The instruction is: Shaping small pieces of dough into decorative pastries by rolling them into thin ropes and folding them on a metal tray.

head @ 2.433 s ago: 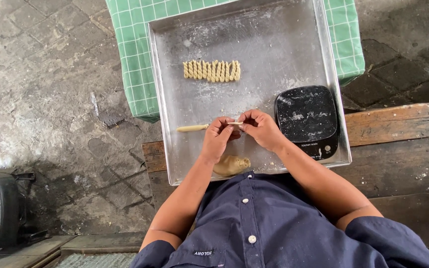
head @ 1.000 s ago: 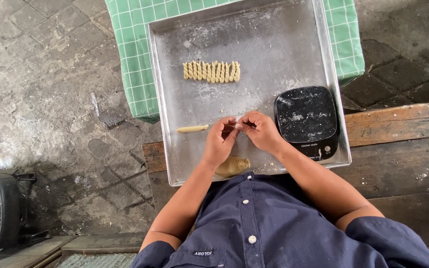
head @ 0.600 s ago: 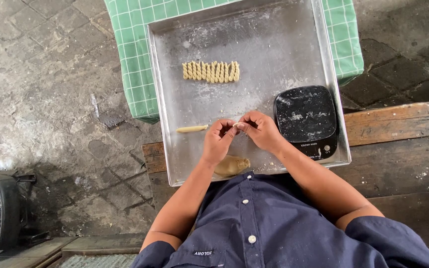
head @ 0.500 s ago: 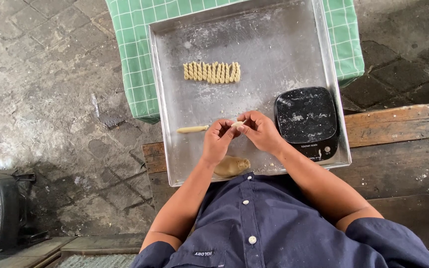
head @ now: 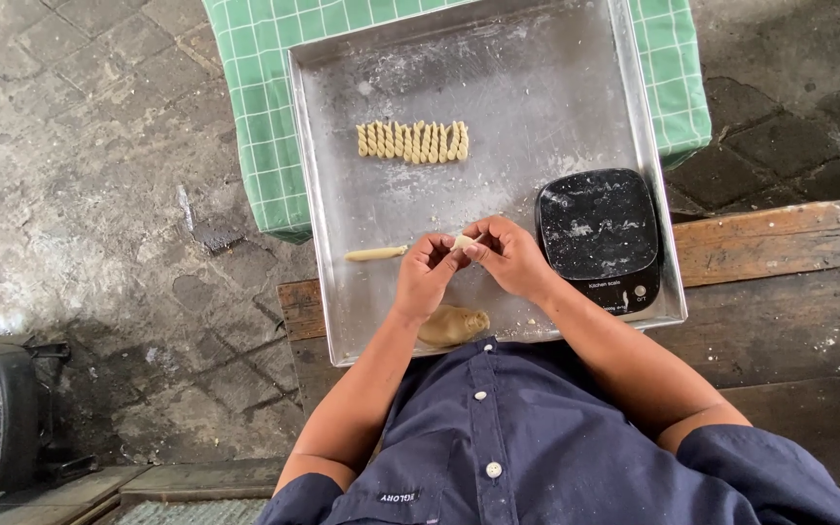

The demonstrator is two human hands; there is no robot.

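Dough is what I see in both hands: my left hand (head: 427, 275) and right hand (head: 509, 255) meet over the near half of the metal tray (head: 498, 58), fingertips pinched together on one small dough piece (head: 463, 241) held between them just above the floured surface. A thin dough rope (head: 375, 254) lies on the tray just left of my left hand, not touching it. A dough lump (head: 453, 325) sits by the tray's near edge, below my left wrist. Farther up, a row of shaped pieces (head: 412, 142) lies side by side. A black kitchen scale (head: 600, 233) rests in the tray's right corner, near my right hand. The tray spans a green checked cloth (head: 255, 107) and a wooden desk (head: 780, 292).
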